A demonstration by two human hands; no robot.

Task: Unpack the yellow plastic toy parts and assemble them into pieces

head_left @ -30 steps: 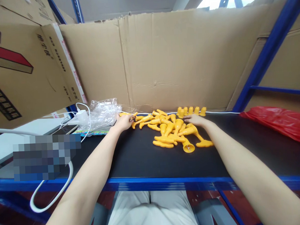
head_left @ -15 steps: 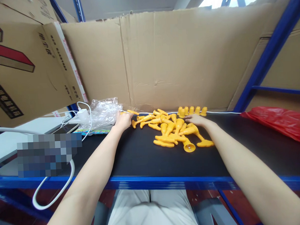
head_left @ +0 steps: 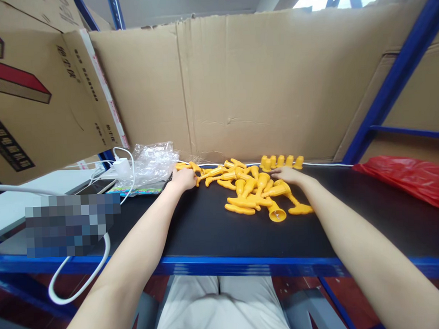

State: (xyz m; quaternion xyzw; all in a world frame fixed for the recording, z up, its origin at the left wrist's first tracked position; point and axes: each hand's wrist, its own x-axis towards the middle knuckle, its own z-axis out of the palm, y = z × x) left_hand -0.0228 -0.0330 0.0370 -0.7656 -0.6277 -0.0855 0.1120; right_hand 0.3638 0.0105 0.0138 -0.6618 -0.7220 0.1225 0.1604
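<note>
A heap of yellow T-handled plastic pieces (head_left: 247, 187) with bell-shaped cups lies on the black table top. One of them shows a metal bit inside its open cup (head_left: 277, 214). At the heap's left end is my left hand (head_left: 184, 178), its fingers curled down and touching yellow plastic; what they grip is hidden. Just behind it rest more yellow pieces (head_left: 183, 165). My right hand (head_left: 286, 174) lies palm down at the heap's right side with fingers stretched out, holding nothing. Several small yellow cups (head_left: 281, 162) stand in a row behind it.
A cardboard wall (head_left: 256, 85) closes off the back. Clear plastic wrap (head_left: 156, 160), a white charger (head_left: 121, 167) and cables lie at left. A red plastic bag (head_left: 405, 178) sits at right. Along the front runs a blue metal edge (head_left: 245, 264).
My left hand has shifted slightly right, toward the heap. The yellow pieces behind it now show more and lie differently. My right hand stays in place.
</note>
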